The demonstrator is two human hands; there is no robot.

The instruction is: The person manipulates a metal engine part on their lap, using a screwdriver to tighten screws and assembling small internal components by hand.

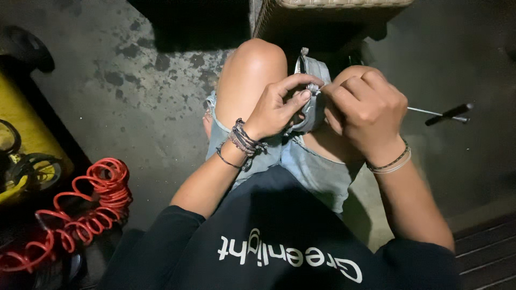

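1 grey metal part [310,86] is held between 2 hands, above the knees. L hand [274,110] is closed on it w/ thumb & forefinger; R hand [365,107] is closed on its right edge. Part: curved, dull silver, w/ a small bolt. 1 red coiled hose [80,215] and 1 black-handled tool [443,114] are left on the floor.

One view only, from the head, looking almost straight down the person's own chest and lap. It sits close: both hands, the left hand [274,107] and the right hand [365,107], fill the centre over the knees. The concrete floor [150,96] spreads beyond, a red coiled hose [80,209] at lower left.
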